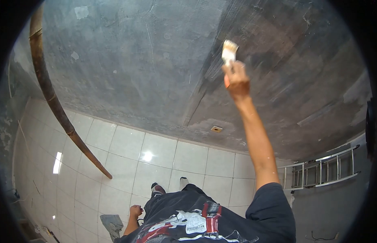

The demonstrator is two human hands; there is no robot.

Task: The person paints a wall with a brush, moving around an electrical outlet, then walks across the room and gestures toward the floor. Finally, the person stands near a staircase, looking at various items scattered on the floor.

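Note:
My right hand (238, 83) is raised on an outstretched arm, its fingers closed around a paintbrush (229, 52). The brush has pale bristles and a whitish ferrule, and a bit of orange handle shows beside the palm. Its bristles point up, over the grey wall (164, 52) close to where a lighter area meets a darker, damp-looking one. Low by my left side, my left hand (136, 211) is curled closed; whatever it may hold is hidden. Near that hand a grey, flat-looking piece (111, 225) shows beside my forearm.
A long bamboo pole (48, 87) slants down at the left to the white tiled floor (115, 166). At the right lies a metal ladder (322, 170). Low on the wall sits a small socket box (216, 129). My feet stand on the tiles near the wall's base.

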